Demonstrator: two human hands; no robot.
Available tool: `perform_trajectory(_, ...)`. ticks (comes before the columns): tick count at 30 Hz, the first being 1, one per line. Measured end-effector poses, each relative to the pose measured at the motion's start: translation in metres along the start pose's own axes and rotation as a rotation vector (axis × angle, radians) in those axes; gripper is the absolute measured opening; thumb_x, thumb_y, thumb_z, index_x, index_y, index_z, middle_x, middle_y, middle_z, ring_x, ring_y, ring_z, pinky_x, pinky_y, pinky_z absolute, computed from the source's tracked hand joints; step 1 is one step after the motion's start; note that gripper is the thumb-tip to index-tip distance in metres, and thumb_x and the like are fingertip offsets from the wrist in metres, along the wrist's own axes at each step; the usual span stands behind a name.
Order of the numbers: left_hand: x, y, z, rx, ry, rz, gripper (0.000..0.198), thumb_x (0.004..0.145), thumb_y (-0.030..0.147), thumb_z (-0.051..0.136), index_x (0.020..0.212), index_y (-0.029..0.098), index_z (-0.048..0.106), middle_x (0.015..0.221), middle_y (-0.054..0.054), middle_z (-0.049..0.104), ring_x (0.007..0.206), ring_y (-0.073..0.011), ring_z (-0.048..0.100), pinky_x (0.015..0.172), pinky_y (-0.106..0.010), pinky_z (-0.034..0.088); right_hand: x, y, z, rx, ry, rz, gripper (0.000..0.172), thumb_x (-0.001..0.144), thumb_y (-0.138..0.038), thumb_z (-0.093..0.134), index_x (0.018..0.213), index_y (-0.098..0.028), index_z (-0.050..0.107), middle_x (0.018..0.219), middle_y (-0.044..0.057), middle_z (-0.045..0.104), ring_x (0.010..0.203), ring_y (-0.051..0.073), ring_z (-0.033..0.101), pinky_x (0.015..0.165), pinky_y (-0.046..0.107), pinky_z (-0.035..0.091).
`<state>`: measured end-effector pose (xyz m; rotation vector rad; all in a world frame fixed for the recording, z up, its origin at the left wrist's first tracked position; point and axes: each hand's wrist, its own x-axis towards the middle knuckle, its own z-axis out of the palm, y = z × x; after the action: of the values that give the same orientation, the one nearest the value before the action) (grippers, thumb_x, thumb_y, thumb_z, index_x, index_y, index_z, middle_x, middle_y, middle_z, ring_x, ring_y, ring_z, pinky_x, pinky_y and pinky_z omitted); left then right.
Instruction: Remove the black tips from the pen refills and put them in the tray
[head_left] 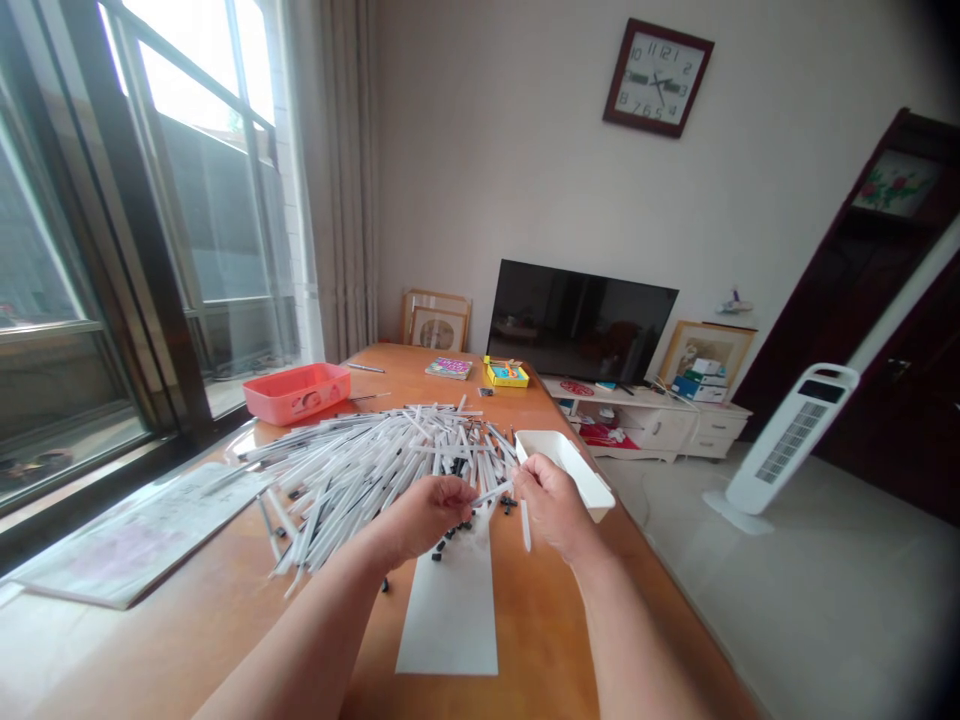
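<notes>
My left hand point(427, 515) and my right hand point(555, 503) meet over the table, each with its fingers pinched on one end of a slim white pen barrel point(493, 494). Another white pen barrel point(526, 528) lies just below my right fingers. Beyond my left hand spreads a large heap of white and dark pen barrels point(367, 460). Small black caps point(438, 549) are scattered under and around my left fingers, some on a white paper strip point(448, 625). A white plastic tray point(598, 497) stands right behind my right hand; its contents are mostly hidden.
A pink-red plastic box point(262, 400) stands at the table's far left. A large flat booklet point(142, 545) lies on the left. Farther back are a colourful book point(448, 368) and a yellow box point(507, 376). The wooden table's right edge point(679, 590) drops to the floor.
</notes>
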<state>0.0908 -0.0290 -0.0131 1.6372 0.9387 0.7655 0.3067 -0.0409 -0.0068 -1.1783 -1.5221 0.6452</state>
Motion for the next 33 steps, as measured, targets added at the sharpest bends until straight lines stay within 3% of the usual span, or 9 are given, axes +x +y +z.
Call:
perform_trajectory(7, -0.0013, 0.0030, -0.0003, 0.069, -0.014, 0.050, 0.026, 0.080, 0.036, 0.064, 0.092, 0.015, 0.073, 0.075, -0.001, 0.062, 0.068, -0.0141, 0.049, 0.065, -0.026, 0.036, 0.0006, 0.0032, 0.0015, -0.058, -0.008, 0.003, 0.051, 0.091, -0.062, 0.053, 0.060, -0.023, 0.040, 0.056, -0.004, 0.036, 0.057, 0.014, 0.034, 0.055, 0.027, 0.029)
perform_trajectory(11, -0.0010, 0.0027, -0.0024, 0.068, -0.011, 0.026, 0.025, 0.080, 0.035, 0.064, 0.093, 0.015, 0.072, 0.075, 0.000, 0.060, 0.069, -0.0138, 0.048, 0.066, -0.026, 0.035, 0.0000, 0.0009, 0.0018, 0.018, 0.007, 0.081, 0.056, 0.093, -0.068, 0.046, 0.062, -0.022, 0.049, 0.056, -0.001, 0.046, 0.056, 0.016, 0.042, 0.055, 0.028, 0.033)
perform_trajectory(16, -0.0001, 0.0004, -0.0048, 0.035, 0.014, 0.017, 0.030, 0.078, 0.040, 0.066, 0.094, 0.015, 0.072, 0.073, 0.000, 0.059, 0.068, -0.0136, 0.047, 0.065, -0.026, 0.034, -0.0014, 0.0004, 0.0020, 0.177, -0.002, 0.077, 0.048, 0.092, -0.065, 0.052, 0.089, -0.020, 0.067, 0.076, 0.004, 0.066, 0.062, 0.016, 0.052, 0.057, 0.028, 0.039)
perform_trajectory(19, 0.0000, -0.0007, -0.0048, 0.035, 0.029, 0.012, 0.031, 0.077, 0.041, 0.067, 0.093, 0.015, 0.073, 0.073, 0.000, 0.059, 0.067, -0.0137, 0.047, 0.064, -0.026, 0.034, -0.0021, 0.0009, 0.0021, 0.157, -0.027, 0.065, 0.043, 0.089, -0.062, 0.060, 0.082, -0.020, 0.066, 0.071, 0.002, 0.065, 0.062, 0.016, 0.053, 0.060, 0.027, 0.040)
perform_trajectory(24, 0.0003, -0.0025, -0.0032, 0.046, 0.026, 0.036, 0.031, 0.077, 0.040, 0.066, 0.093, 0.015, 0.073, 0.074, -0.001, 0.061, 0.067, -0.0143, 0.048, 0.065, -0.027, 0.035, -0.0015, 0.0019, 0.0055, 0.104, 0.055, 0.055, 0.050, 0.085, -0.063, 0.064, 0.060, -0.021, 0.054, 0.056, -0.002, 0.055, 0.055, 0.014, 0.047, 0.056, 0.027, 0.037)
perform_trajectory(30, 0.0010, -0.0036, -0.0048, -0.004, 0.026, 0.011, 0.035, 0.076, 0.046, 0.069, 0.093, 0.016, 0.074, 0.072, 0.000, 0.061, 0.066, -0.0142, 0.048, 0.065, -0.026, 0.036, -0.0014, -0.0019, 0.0073, 0.282, 0.037, 0.141, 0.050, 0.087, -0.067, 0.058, 0.091, -0.019, 0.071, 0.072, 0.004, 0.068, 0.058, 0.015, 0.054, 0.054, 0.027, 0.039)
perform_trajectory(33, 0.0013, -0.0036, -0.0039, -0.017, 0.032, 0.015, 0.033, 0.076, 0.045, 0.069, 0.093, 0.016, 0.073, 0.072, 0.000, 0.061, 0.066, -0.0139, 0.048, 0.065, -0.026, 0.035, -0.0020, -0.0031, 0.0067, 0.321, -0.014, 0.159, 0.045, 0.084, -0.062, 0.066, 0.090, -0.018, 0.071, 0.074, 0.004, 0.069, 0.061, 0.014, 0.054, 0.056, 0.026, 0.039)
